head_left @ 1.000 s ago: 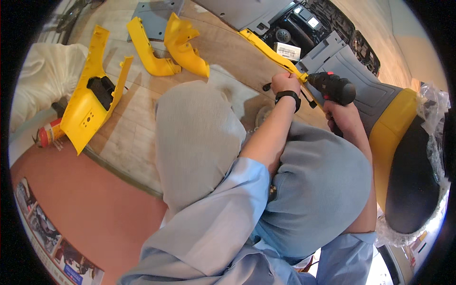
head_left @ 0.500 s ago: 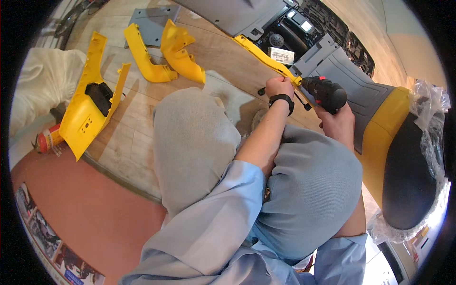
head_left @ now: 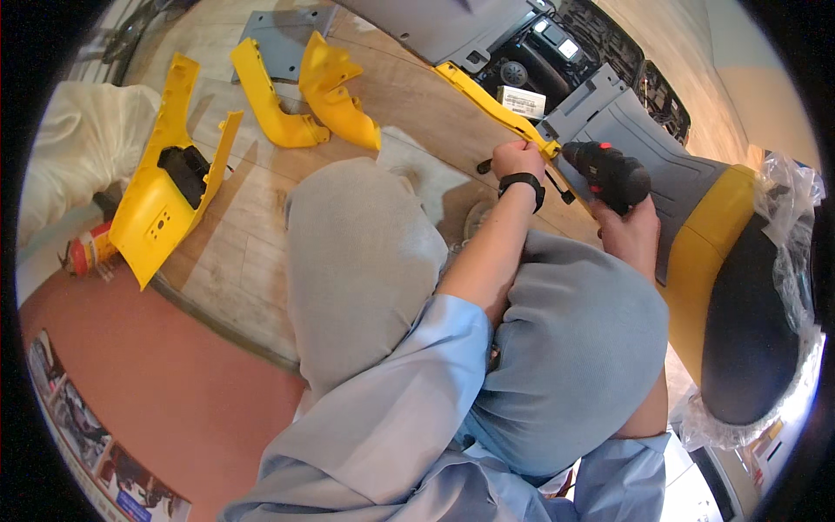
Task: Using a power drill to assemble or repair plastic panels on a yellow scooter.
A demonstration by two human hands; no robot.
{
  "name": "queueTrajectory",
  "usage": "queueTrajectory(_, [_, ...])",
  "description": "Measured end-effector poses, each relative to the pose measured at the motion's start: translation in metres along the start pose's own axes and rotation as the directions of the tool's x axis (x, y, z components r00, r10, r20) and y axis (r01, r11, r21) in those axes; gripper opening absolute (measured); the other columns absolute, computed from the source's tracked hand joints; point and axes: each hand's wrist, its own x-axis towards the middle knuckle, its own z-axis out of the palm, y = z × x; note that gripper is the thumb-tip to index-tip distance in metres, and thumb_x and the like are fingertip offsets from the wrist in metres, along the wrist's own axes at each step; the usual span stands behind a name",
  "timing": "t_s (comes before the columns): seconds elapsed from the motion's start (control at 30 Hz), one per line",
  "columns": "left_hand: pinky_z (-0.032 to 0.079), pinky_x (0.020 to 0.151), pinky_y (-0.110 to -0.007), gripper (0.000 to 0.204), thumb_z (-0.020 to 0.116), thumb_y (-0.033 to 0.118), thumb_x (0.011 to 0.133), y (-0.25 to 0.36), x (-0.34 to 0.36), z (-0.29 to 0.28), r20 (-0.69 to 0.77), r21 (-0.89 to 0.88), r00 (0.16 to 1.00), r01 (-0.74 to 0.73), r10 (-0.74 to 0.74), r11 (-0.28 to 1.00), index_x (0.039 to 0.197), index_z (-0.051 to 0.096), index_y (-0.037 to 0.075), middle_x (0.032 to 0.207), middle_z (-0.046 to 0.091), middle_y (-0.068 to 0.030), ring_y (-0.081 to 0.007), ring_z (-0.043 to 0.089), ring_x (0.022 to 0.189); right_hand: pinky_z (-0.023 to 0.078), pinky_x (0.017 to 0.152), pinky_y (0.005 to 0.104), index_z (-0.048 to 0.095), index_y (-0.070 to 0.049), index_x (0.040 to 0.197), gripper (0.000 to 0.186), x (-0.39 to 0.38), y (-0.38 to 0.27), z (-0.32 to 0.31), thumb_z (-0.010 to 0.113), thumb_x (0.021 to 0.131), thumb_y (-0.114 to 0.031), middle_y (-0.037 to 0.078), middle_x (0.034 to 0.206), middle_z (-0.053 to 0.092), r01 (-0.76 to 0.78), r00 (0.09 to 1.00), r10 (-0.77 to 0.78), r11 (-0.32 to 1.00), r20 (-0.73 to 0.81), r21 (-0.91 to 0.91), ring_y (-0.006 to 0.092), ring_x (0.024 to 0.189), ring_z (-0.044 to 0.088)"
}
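Observation:
My right hand (head_left: 632, 228) is wrapped round the grip of a black and red cordless drill (head_left: 607, 174). The drill's nose points left, at the lower end of a long yellow trim strip (head_left: 494, 108) along the edge of a grey vehicle body. My left hand (head_left: 518, 160), with a black band on the wrist, is closed at that same end of the strip. Its fingertips are partly hidden, but they seem to grip the strip's edge. The drill's tip stays close to the strip; whether a screw sits there is too small to tell.
Yellow body panels (head_left: 163, 228), a curved yellow piece (head_left: 271, 104) and a grey plate (head_left: 283, 43) lie on the floor to the left. A fire extinguisher (head_left: 87, 250) stands beyond. At right is a yellow and black seat (head_left: 750, 317) with plastic wrap. A white-labelled box (head_left: 522, 102) sits inside the body.
The drill and my right hand have drawn back slightly to the right, away from the strip. My left hand stays at the strip's end. The whole view has shifted a little.

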Motion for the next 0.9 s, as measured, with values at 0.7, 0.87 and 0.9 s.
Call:
queueTrajectory(0.7, [0.056, 0.064, -0.035, 0.016, 0.069, 0.013, 0.081, -0.014, 0.004, 0.014, 0.113, 0.132, 0.994, -0.026, 0.011, 0.991, 0.08, 0.071, -0.003, 0.075, 0.07, -0.0159, -0.0252, 0.07, 0.066, 0.049, 0.072, 0.0303, 0.067, -0.003, 0.104, 0.034, 0.006, 0.03, -0.004, 0.074, 0.071, -0.006, 0.004, 0.086, 0.065, 0.067, 0.997, -0.048, 0.945, -0.065, 0.32, 0.0156, 0.077, 0.06])
queueTrajectory(0.87, [0.055, 0.062, -0.035, 0.019, 0.065, 0.013, 0.085, -0.005, -0.018, 0.005, 0.245, 0.329, 0.962, -0.2, 0.121, 0.923, 0.082, 0.07, -0.005, 0.073, 0.069, -0.0147, -0.0228, 0.068, 0.066, 0.049, 0.072, 0.0283, 0.067, -0.003, 0.103, 0.038, -0.004, 0.015, -0.02, 0.083, 0.076, -0.024, 0.003, 0.091, 0.065, 0.082, 0.996, -0.057, 0.868, -0.065, 0.489, 0.0129, 0.08, 0.058])
queueTrajectory(0.9, [0.054, 0.061, -0.034, 0.021, 0.062, 0.013, 0.087, -0.006, -0.007, 0.0, 0.269, -0.03, 0.962, -0.032, 0.039, 0.999, 0.081, 0.068, -0.006, 0.072, 0.068, -0.0142, -0.0214, 0.065, 0.063, 0.049, 0.072, 0.0279, 0.068, -0.004, 0.102, 0.035, -0.008, 0.001, -0.02, 0.082, 0.078, -0.024, 0.002, 0.089, 0.064, 0.082, 0.997, -0.068, 0.854, -0.048, 0.514, 0.0128, 0.077, 0.058])
